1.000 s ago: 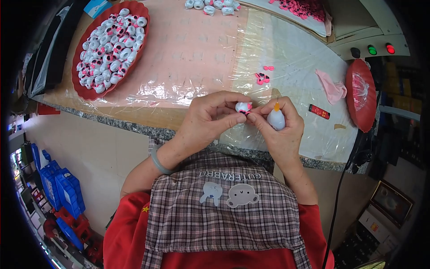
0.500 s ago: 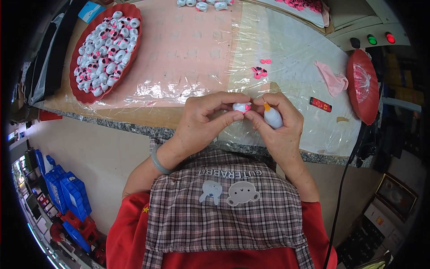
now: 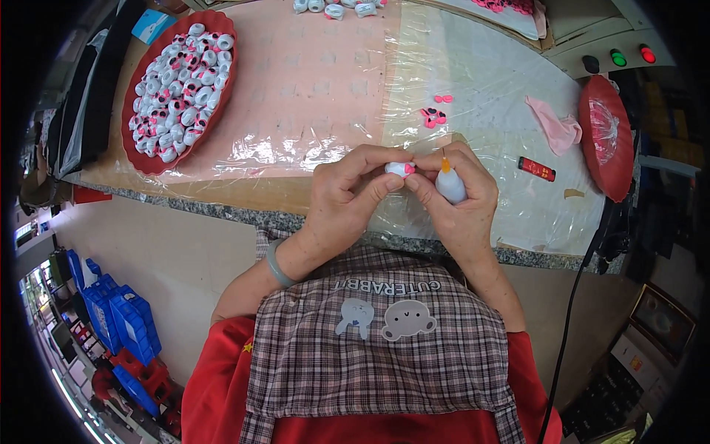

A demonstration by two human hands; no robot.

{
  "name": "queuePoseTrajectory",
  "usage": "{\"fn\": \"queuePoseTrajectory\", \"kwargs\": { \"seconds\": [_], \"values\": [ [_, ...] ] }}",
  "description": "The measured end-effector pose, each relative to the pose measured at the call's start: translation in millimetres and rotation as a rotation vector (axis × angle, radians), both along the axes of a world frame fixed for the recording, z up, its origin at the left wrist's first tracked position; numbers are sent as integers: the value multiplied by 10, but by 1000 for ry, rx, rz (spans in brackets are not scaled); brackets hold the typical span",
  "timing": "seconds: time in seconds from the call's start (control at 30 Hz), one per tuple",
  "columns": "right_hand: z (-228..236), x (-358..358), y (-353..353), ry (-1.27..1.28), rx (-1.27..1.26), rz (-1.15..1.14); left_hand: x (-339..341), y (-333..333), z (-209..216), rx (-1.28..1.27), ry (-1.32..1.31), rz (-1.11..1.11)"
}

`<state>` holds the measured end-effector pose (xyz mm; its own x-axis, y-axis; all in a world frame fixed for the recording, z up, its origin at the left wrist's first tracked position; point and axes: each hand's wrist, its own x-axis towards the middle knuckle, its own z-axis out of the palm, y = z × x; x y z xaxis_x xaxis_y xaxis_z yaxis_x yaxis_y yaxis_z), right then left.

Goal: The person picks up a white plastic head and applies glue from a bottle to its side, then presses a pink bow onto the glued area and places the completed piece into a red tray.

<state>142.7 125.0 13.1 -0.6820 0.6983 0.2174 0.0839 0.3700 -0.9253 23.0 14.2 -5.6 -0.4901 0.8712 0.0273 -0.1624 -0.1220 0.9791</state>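
Between the thumb and forefinger of my left hand [image 3: 342, 190] is a small white rounded piece [image 3: 397, 169], like a tiny doll shoe or head. A pink bow [image 3: 409, 169] sits on its right end. The thumb and forefinger of my right hand [image 3: 467, 194] press at the bow. The same hand cradles a small pale squeeze bottle [image 3: 450, 186] with an orange tip and a thin needle pointing away from me. Both hands meet low over the plastic-covered table. Beyond them lie a few loose pink and black bows [image 3: 433, 117] and a pink one [image 3: 443, 98].
At the left, a red scalloped tray [image 3: 130, 148] is heaped with white pieces bearing pink and black bows. More white pieces [image 3: 334, 12] stand at the far edge. A pink cloth [image 3: 556, 129], a red-black tube [image 3: 537, 169] and another red tray [image 3: 617, 159] lie right.
The bottle in my right hand has turned more upright, its needle now pointing straight away from me. The white piece has rotated slightly in my fingers. The whole view has shifted a little.
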Motion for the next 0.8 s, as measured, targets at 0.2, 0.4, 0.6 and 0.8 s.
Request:
{"fn": "queuePoseTrajectory", "kwargs": {
  "seconds": [0.2,0.4,0.6,0.8],
  "values": [
    [-20,-58,13,-25,-17,-17,-8,25,29,-17,-27,25],
    [-25,-68,49,-58,-258,56,-68,-5,18,10,-162,-1],
    [91,-53,109,-64,-403,78,-113,-30,15,15,-247,-54],
    [112,-8,118,-43,-525,115,-108,-52,-14,29,-327,-71]
  ]
}}
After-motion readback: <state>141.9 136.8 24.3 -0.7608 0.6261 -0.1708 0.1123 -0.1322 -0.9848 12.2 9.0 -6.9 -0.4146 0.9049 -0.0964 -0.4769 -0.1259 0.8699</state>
